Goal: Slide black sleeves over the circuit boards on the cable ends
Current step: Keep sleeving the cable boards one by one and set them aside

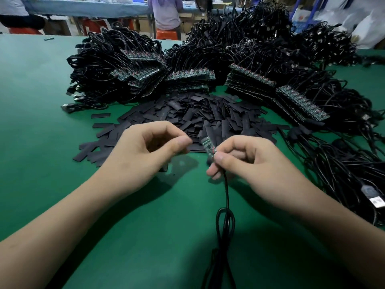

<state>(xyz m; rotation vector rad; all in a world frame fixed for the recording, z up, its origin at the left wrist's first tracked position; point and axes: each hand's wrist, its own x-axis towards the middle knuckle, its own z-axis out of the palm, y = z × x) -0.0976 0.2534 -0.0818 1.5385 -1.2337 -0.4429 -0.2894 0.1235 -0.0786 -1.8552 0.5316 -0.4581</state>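
Right hand (250, 163) fingers pinch cable (226, 195) just below circuit board (208, 146). Left hand (145, 151), left of board, fingers pinching apparently 1 black sleeve (186, 150), blurred. Square sleeve mouth to board tip.

Motion blur smears the left hand (145, 147) at its fingertips, so what they pinch cannot be told. The right hand (250, 163) pinches the circuit board (207, 146), its thumb hiding the board's lower end. The cable (226, 205) runs off the bottom edge.
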